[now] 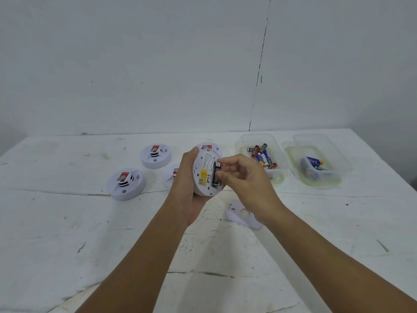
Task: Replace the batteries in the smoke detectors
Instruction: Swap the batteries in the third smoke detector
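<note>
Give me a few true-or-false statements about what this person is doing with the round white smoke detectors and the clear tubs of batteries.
1. The left hand holds a round white smoke detector with its back facing the camera. True.
2. The right hand is reaching into a tub. False: its fingers are at the detector's open battery bay.
3. Two clear plastic tubs hold batteries. True.
4. The white cover plate is still on the held detector. False: it lies on the white table under the right wrist.
5. All other detectors are stacked. False: they lie separately on the table.
</note>
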Tool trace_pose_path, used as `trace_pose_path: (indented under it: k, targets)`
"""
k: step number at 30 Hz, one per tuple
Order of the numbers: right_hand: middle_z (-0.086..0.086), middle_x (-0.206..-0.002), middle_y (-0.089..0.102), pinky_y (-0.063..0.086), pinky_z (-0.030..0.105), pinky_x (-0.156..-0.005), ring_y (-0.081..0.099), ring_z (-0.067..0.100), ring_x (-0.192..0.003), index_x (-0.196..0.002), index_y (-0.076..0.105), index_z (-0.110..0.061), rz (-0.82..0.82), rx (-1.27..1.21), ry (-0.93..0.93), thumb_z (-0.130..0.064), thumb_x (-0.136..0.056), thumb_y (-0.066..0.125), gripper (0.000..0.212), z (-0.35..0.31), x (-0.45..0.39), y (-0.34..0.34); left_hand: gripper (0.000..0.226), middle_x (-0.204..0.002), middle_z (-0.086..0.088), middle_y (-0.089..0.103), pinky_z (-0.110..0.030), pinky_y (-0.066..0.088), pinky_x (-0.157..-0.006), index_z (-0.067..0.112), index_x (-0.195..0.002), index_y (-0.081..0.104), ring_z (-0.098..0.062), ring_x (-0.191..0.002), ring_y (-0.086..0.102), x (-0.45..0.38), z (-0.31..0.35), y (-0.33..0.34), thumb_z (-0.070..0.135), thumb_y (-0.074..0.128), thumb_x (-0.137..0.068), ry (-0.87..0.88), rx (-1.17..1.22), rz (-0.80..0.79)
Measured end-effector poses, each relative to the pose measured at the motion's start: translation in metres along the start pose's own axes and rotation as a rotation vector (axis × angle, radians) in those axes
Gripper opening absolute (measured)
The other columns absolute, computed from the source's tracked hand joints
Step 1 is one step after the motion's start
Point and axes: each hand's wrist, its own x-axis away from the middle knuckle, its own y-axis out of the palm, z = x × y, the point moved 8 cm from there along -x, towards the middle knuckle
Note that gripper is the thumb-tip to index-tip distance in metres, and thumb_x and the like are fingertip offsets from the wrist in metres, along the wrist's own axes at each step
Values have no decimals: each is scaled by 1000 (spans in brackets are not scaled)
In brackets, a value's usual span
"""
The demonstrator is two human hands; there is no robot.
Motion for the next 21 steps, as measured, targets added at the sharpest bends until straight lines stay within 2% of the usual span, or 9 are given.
trace_pose_path:
  k: [3,6,9,12,15,21]
  targets:
    - [-4,-88,73,61,27,-79,71,12,-81,-110,76,-23,30,7,11,-9,-91,79,23,0,1,-1,50,-119,-16,74,-49,55,-101,14,-130,69,-30,-108,68,0,2,0,51,51,-103,18,-18,5]
    - [-2,-92,76,63,34,-81,75,20,-87,-111,74,-25,36,18,25,-19,-88,83,25,-1,-1,-2,49,-115,-14,76,-50,52,-105,14,-126,70,-29,-105,71,-1,5,4,51,48,-103,26,-27,-12]
    - [-1,-92,76,64,33,-76,75,21,-86,-106,72,-27,66,59,26,-25,-85,86,26,-2,-1,-4,50,-117,-13,76,-49,53,-104,15,-130,68,-27,-105,73,-1,6,8,52,46,-104,27,-53,-33]
    - [-3,-91,77,62,28,-74,75,18,-85,-104,72,-25,89,42,16,-20,-87,84,22,-1,-1,-7,52,-120,-15,73,-50,52,-106,14,-132,68,-28,-106,70,-3,6,8,52,48,-103,28,-62,-33]
    - [-8,-88,76,61,23,-75,74,11,-84,-108,74,-20,36,-23,25,-9,-89,81,24,0,-2,-3,51,-121,-17,73,-51,51,-107,14,-131,69,-30,-109,68,-5,4,5,52,50,-103,23,-64,-24]
    - [1,-94,77,63,34,-83,76,20,-91,-112,72,-23,24,2,27,-8,-90,79,27,0,-7,-5,51,-121,-15,73,-50,52,-107,15,-131,70,-28,-105,68,-10,4,9,53,50,-102,19,-81,-31]
